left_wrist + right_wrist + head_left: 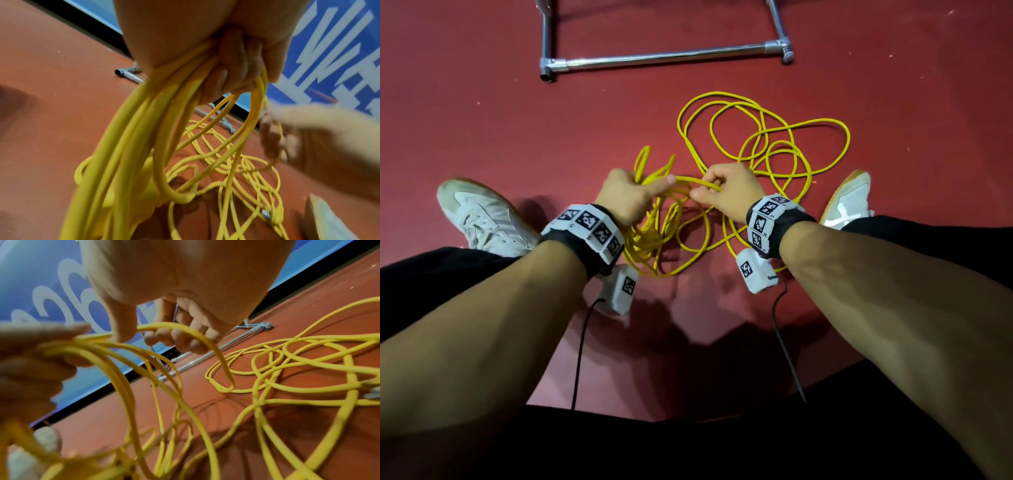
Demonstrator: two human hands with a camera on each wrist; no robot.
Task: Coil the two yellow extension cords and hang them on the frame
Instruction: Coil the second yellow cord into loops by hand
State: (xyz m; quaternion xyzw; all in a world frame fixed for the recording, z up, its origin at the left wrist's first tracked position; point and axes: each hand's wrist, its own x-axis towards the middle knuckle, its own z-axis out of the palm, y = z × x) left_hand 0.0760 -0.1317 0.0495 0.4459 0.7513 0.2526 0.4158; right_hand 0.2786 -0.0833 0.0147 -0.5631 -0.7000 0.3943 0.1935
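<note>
At far left a white sneaker (479, 219) rests on the red floor (482, 120), its leg in black trousers. Next comes the left hand (625, 195), whose fingers (236, 65) are curled tight round a bunch of gathered yellow loops (650, 236); the loops hang down from the fist to the floor between the feet, and the thumb lies stretched along the top strand toward the other hand. A band of black-and-white markers (589, 226) wraps this wrist, with a white camera box under it.

Up and beyond the hands lies the metal frame (664, 58), a silver crossbar with tube legs at each end, flat on the floor and well apart from the cords.

Between the hands a single yellow strand (698, 183) bridges the gap. The right hand (729, 192) pinches it, the fingers (180, 339) bent under the strand and the thumb pressed on top, as the right wrist view shows.

Further right the loose yellow cord (767, 133) sprawls over the floor in wide, overlapping loops; where one cord ends and the other begins I cannot tell. In the left wrist view something like a plug end (273, 212) lies among the loops, though it is blurred. At far right sits the second white sneaker (849, 202), just beside the outermost loops.
</note>
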